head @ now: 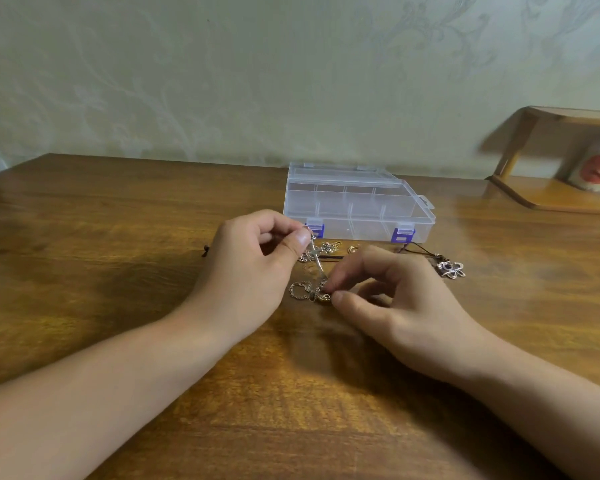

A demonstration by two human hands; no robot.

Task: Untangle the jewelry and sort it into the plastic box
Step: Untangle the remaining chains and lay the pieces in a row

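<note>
The left hand [257,251] pinches the chain [314,251] taut; the right hand [378,292] pinches its knot [321,296] at 6 o'clock from the closed box [357,206].

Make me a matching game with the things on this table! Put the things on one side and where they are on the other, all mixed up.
Things:
1. plastic box
2. flower pendant
3. silver chain
4. left hand

Places:
A. far right of the jewelry, on a dark cord
B. on the table between the two hands
C. behind the jewelry, lid closed
D. pinching a chain, lifted up

Pairs: 1-C, 2-A, 3-B, 4-D
</note>
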